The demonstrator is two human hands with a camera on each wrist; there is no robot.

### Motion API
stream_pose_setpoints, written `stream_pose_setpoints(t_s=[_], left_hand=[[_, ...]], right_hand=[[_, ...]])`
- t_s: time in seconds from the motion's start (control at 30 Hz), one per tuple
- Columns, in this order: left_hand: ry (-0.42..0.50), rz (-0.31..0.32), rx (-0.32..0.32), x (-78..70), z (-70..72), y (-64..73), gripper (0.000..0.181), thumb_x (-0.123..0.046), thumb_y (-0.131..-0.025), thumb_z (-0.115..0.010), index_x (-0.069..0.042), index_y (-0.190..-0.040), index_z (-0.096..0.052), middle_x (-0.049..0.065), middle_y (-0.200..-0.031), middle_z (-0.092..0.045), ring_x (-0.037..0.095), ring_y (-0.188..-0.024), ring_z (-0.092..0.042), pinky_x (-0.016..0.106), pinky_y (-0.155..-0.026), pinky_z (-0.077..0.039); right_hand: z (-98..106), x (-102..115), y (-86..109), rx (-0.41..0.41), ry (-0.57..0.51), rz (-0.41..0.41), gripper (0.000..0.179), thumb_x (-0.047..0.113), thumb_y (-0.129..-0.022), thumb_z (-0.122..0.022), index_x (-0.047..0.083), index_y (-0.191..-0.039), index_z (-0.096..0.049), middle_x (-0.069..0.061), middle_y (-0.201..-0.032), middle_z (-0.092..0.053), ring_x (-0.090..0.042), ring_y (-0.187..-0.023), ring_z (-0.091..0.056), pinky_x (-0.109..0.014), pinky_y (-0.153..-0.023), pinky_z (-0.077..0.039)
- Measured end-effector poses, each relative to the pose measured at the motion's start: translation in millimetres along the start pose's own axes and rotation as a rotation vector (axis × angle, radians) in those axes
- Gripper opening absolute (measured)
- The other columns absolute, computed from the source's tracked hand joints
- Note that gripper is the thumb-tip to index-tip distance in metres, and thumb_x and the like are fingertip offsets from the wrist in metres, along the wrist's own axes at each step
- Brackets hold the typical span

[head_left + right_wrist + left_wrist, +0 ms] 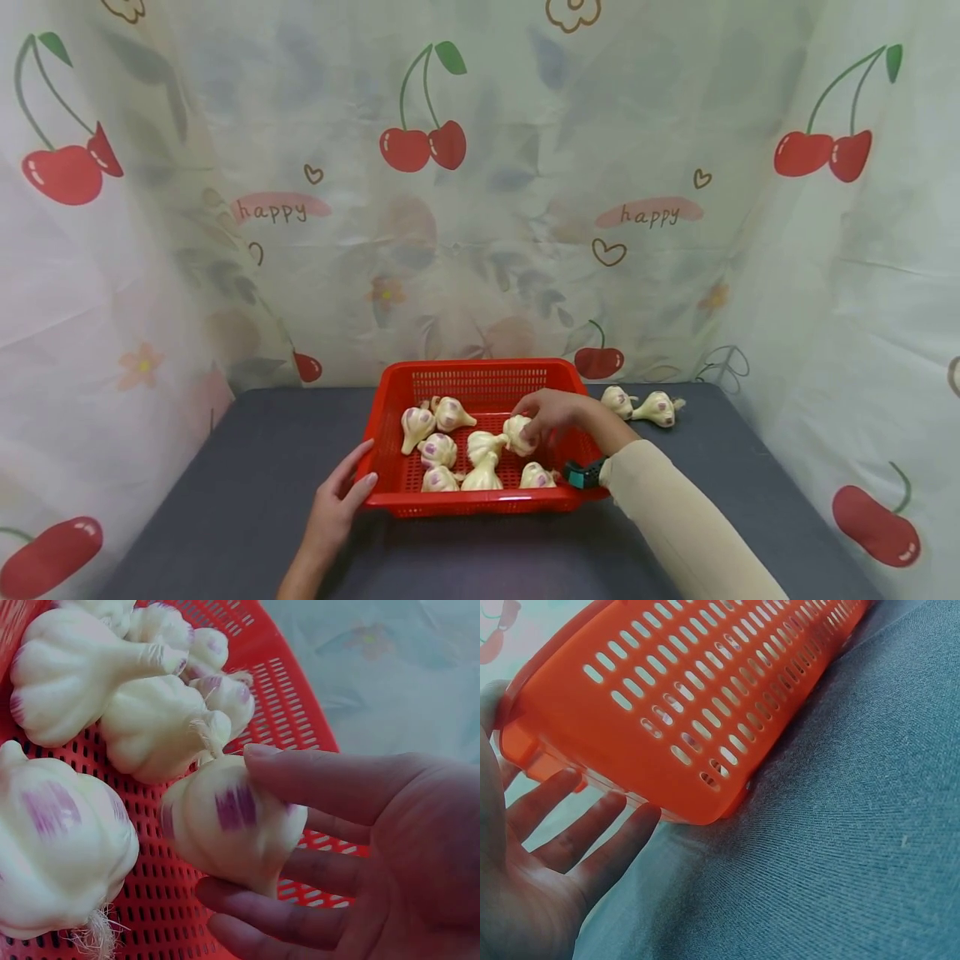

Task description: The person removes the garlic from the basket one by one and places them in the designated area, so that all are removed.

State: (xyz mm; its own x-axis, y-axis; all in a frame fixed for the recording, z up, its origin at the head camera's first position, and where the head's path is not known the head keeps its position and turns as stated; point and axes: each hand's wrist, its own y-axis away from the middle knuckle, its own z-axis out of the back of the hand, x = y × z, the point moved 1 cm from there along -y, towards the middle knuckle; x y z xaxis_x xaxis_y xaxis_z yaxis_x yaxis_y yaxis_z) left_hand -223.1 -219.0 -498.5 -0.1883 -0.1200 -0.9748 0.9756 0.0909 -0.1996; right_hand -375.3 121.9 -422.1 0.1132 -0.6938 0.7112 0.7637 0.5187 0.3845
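Observation:
A red plastic basket [390, 500] with slotted walls holds several white garlic bulbs [438, 450] with purple patches. My right hand [558, 412] reaches over its right side and holds one garlic bulb [232, 825] between thumb and fingers, low over the basket floor. Other bulbs lie close by, one of them a large garlic bulb [64, 840] with stringy roots in the right wrist view. My left hand [536, 892] holds the basket's left end near the front corner. Its thumb is at the rim and its fingertips touch the outer wall.
Two more garlic bulbs [657, 409] lie on the dark table [255, 483] behind and right of the basket. A cloth curtain [495, 208] printed with cherries hangs behind the table and along both sides. A dark band [585, 475] circles my right wrist.

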Motion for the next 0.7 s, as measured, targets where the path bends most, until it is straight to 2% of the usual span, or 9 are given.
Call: stream_pose_setpoints(t_s=[0.17,0.37,0.7], left_hand=[[-0.007,-0.007,0.010,0.1,0.0,-0.3,0.049,-0.013,-0.097,-0.060,-0.011,-0.145,-0.047,0.020,-0.140,-0.049,0.027,-0.109,-0.059,0.024,-0.081,-0.052],[0.002,-0.008,0.004,0.5,0.0,0.0,0.049,-0.013,-0.097,-0.061,-0.011,-0.144,-0.048,0.020,-0.139,-0.050,0.031,-0.108,-0.058,0.024,-0.080,-0.052],[-0.014,0.018,0.002,2.5,0.3,-1.2,0.050,-0.017,-0.097,-0.061,-0.012,-0.145,-0.046,0.020,-0.141,-0.049,0.032,-0.110,-0.058,0.024,-0.079,-0.052]], right_hand=[[2.0,1.6,5.9,-0.069,-0.008,0.071,0.037,0.015,-0.085,-0.076,0.004,-0.118,-0.064,-0.006,-0.080,-0.067,-0.032,-0.075,-0.064,-0.044,-0.068,-0.056],[5.2,3.6,17.8,-0.160,-0.038,0.121,0.040,0.020,-0.084,-0.077,0.003,-0.118,-0.064,-0.006,-0.082,-0.069,-0.038,-0.082,-0.066,-0.048,-0.070,-0.055],[19.0,4.1,33.1,-0.257,-0.045,0.176,0.042,0.020,-0.084,-0.077,0.003,-0.120,-0.063,-0.005,-0.093,-0.068,-0.021,-0.075,-0.067,-0.039,-0.065,-0.055]])
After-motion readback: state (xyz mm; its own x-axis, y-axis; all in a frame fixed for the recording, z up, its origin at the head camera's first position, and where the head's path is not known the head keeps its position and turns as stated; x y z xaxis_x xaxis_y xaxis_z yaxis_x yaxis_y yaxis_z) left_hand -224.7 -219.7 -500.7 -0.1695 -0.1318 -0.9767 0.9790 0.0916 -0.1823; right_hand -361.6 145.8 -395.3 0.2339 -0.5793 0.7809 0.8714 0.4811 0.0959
